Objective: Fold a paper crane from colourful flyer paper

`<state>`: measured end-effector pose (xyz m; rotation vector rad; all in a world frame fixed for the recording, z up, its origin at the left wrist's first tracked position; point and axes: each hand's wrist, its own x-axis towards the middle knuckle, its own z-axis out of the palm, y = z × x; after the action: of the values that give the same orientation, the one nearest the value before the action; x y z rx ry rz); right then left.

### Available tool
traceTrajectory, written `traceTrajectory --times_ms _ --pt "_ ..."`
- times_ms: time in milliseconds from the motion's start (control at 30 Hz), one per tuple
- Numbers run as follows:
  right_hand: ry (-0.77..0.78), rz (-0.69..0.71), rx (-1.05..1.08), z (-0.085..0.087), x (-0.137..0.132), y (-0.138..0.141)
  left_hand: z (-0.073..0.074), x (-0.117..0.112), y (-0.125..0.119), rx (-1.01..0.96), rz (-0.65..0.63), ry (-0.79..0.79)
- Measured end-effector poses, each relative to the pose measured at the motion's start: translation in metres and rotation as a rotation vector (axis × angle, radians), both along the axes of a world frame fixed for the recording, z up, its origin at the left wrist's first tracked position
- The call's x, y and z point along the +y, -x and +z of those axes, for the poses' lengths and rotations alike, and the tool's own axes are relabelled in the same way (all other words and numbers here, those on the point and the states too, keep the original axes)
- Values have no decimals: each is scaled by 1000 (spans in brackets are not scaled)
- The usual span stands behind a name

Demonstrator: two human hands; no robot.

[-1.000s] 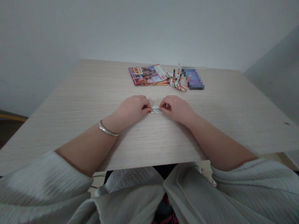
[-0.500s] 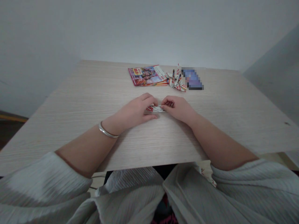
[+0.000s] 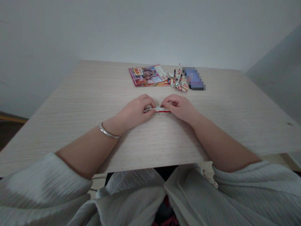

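Note:
A small folded piece of printed paper (image 3: pixel 160 110), white with red marks, lies flat on the light wooden table (image 3: pixel 94 94) between my hands. My left hand (image 3: pixel 134 111), with a silver bracelet on its wrist, pinches the paper's left end with curled fingers. My right hand (image 3: pixel 180 106) presses and pinches its right end, fingers bent down onto it. Most of the paper is hidden under my fingertips.
At the far side of the table lie a colourful printed leaflet (image 3: pixel 148 75), a finished folded paper crane (image 3: pixel 178 81) and a blurred bluish flat object (image 3: pixel 194 79). A plain wall stands behind. The table's near edge runs just above my lap.
My left hand's fingers, lifted over the paper half a second ago, have closed down onto it again. The paper now lies flatter and shows more red. My right hand shifted slightly.

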<state>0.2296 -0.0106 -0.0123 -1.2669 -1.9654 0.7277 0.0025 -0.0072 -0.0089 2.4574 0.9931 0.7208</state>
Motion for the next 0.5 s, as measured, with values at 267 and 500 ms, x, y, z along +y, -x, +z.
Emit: traceTrajectory --times_ms 267,500 --pt "-136 0 -191 0 -1 7 -3 1 -5 148 84 -76" --pt "-247 32 -347 -7 4 7 -2 0 -11 262 120 -133"
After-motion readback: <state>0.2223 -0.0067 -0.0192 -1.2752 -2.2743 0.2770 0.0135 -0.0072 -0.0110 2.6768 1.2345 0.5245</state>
